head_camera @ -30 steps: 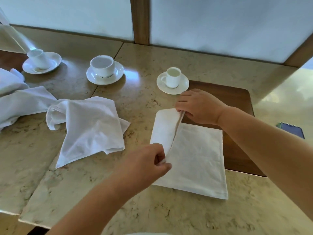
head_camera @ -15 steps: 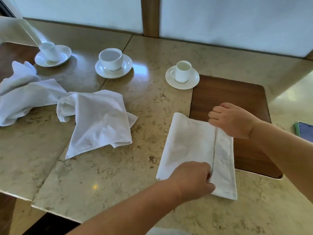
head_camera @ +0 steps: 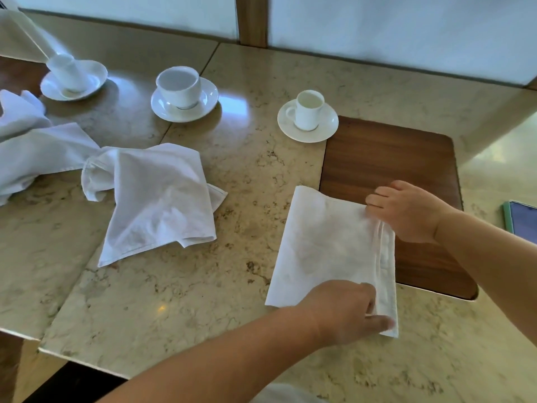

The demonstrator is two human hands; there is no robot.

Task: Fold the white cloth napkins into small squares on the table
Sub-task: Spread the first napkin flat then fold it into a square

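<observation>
White folded napkin (head_camera: 328,245) pinched by left hand (head_camera: 345,311) and right hand (head_camera: 409,215), loose napkin (head_camera: 157,199) (crumpled) beside, cups behind

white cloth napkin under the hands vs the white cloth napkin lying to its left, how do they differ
The white cloth napkin under the hands lies flat, a neat rectangle; the loose white cloth napkin to its left is rumpled, with bunched corners. The left hand and right hand hold the first; nothing touches the second. Both are white cloth on the marble table.

Left hand (head_camera: 345,311): palm down, forearm entering from lower left, fingers curled, thumb extended along the near edge of the napkin (head_camera: 328,245), pinching it. Right hand (head_camera: 406,215): knuckles up, fingers curled onto the napkin's far right corner, forearm entering from right.
</observation>
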